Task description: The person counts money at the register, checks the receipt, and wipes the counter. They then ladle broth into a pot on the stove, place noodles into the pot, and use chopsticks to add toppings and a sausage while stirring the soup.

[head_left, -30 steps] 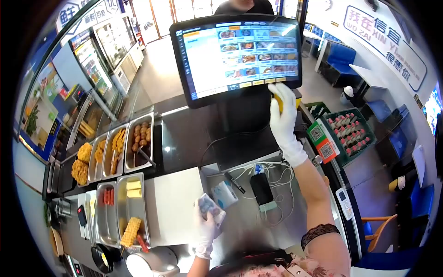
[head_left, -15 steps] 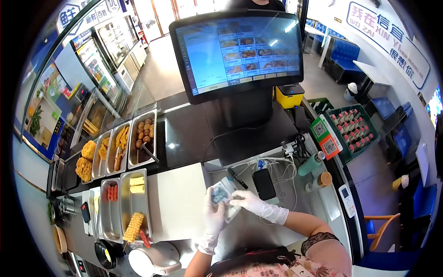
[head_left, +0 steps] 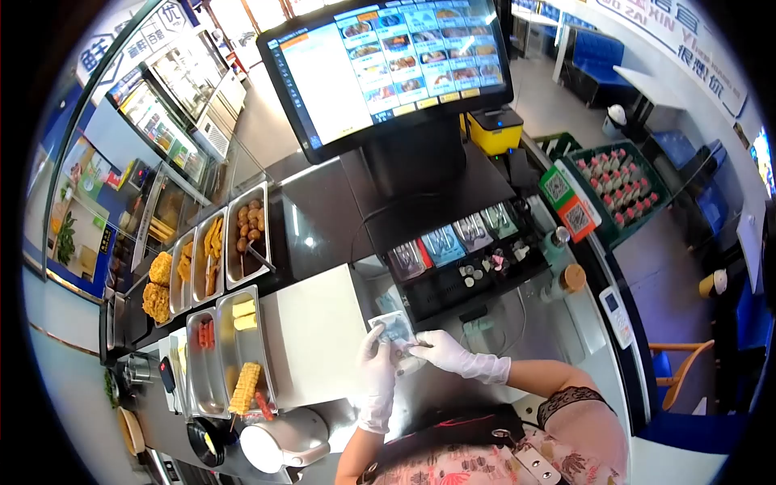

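White gloves cover both my hands. My left hand (head_left: 376, 376) is closed around a small stack of banknotes (head_left: 394, 327), its thumb lying across their near side. From the right, my right hand (head_left: 453, 354) pinches the lower right edge of the notes. Just beyond my hands, a black cash drawer (head_left: 436, 305) stands pulled out, with folded notes in its back slots and coins (head_left: 470, 276) in front. Above it is a lit touchscreen till (head_left: 388, 73) showing rows of food pictures.
Left of my hands lies a white board (head_left: 315, 339), beside steel trays (head_left: 267, 356) of sausages, corn and rolls. Further back sit trays with brown eggs (head_left: 250, 222) and fried food. On the right are a corked bottle (head_left: 558, 284), payment code signs (head_left: 570, 202) and a crate of bottles (head_left: 647, 214).
The cash drawer has slid out over the place where cables and a black phone showed. The till screen has brightened. My hands still hold the notes, and the view has shifted.
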The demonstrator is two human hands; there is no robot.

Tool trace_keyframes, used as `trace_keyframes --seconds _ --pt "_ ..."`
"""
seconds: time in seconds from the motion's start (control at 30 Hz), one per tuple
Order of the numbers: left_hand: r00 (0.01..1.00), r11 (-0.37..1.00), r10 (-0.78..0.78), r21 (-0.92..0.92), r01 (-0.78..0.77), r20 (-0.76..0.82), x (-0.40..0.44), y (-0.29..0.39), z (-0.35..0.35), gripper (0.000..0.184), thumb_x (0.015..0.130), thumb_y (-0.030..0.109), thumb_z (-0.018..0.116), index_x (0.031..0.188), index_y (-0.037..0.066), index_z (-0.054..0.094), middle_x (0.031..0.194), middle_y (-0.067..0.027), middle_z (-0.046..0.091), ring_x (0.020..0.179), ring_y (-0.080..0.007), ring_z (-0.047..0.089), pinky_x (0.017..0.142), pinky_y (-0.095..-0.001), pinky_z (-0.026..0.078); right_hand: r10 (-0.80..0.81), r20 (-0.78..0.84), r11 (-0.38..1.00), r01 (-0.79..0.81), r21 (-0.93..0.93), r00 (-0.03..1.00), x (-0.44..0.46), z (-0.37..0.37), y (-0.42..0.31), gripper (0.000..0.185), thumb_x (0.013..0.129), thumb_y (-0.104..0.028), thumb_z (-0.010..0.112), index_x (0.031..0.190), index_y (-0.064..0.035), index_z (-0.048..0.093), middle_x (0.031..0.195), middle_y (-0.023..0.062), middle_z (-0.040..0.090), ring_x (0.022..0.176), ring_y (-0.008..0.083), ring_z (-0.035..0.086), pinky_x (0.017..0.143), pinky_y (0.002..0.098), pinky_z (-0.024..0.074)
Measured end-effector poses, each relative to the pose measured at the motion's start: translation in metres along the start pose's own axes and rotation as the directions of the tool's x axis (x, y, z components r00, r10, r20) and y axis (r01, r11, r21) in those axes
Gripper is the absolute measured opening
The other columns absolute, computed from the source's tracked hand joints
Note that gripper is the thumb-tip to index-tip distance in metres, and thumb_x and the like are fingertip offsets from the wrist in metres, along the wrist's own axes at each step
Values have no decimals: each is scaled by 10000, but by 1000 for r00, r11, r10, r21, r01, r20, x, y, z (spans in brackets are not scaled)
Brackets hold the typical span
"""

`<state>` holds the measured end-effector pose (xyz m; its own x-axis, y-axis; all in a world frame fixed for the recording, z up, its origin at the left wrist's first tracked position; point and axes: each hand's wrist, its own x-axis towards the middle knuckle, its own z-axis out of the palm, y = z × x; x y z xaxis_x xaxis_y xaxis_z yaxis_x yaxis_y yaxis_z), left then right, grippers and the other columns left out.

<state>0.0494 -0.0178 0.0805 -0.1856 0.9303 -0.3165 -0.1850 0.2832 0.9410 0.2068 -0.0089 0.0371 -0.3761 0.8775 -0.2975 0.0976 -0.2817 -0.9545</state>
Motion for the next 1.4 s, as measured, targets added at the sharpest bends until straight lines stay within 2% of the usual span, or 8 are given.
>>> trace_keyframes --seconds 0.23,0.37,0.53,0.8,0.93,1.0,1.13,1.4 --pt "992 986 123 -110 -123 -3 4 -6 -18 239 915 3 568 1139 42 641 898 -41 666 663 -61 563 552 -197 458 -108 162 942 153 -298 981 -67 -41 -84 180 895 -210 584 900 -36 629 772 101 660 710 181 638 675 316 492" --pt "981 979 174 -120 -163 83 11 25 -6 331 896 -57 561 1214 29 600 1090 -68 636 901 -94 610 737 -212 506 -441 -371 776 139 -615 817 -46 -118 -87 121 875 -176 582 853 -64 622 691 94 614 644 243 629 603 363 487" --pt "934 979 194 -115 -166 299 24 48 28 536 855 -120 547 1370 -26 431 1252 -105 552 1066 -163 585 889 -264 496 -741 -278 371 26 -928 611 -6 -185 -67 75 831 -152 609 832 -85 643 743 98 621 790 298 610 703 388 489" --pt "891 994 105 -79 -78 441 58 38 83 634 829 -134 575 1414 12 380 1198 -116 592 1027 -173 613 880 -283 512 -359 -371 208 -314 -926 856 32 -186 -66 310 788 -393 690 838 -87 707 852 101 686 884 276 640 773 395 510" --pt "900 996 86 -71 -61 428 72 27 92 639 828 -124 576 1418 18 378 1194 -121 593 1013 -169 619 876 -284 512 -316 -412 258 -341 -904 855 33 -186 -67 304 798 -389 676 844 -90 712 862 109 691 874 273 652 775 395 512" --pt "905 996 78 -76 -50 419 73 24 96 637 826 -123 576 1417 12 378 1190 -121 595 1003 -169 622 871 -283 512 -156 -502 404 -409 -818 851 34 -189 -73 315 787 -381 660 835 -74 708 855 126 695 840 297 663 763 402 516" --pt "894 994 108 -47 -97 435 74 23 116 640 814 -120 586 1409 -3 380 1178 -120 599 981 -173 631 860 -274 512 -241 -543 661 -273 -699 805 31 -200 -85 308 757 -360 642 829 -70 714 779 161 679 786 352 662 729 403 522" --pt "846 979 -34 190 -80 532 91 15 180 615 780 -105 664 1345 -47 429 1086 -130 642 943 -191 654 819 -285 544 -45 -460 653 -322 -685 887 45 -218 -144 325 724 -321 666 838 -21 715 821 187 685 811 350 668 737 383 519"
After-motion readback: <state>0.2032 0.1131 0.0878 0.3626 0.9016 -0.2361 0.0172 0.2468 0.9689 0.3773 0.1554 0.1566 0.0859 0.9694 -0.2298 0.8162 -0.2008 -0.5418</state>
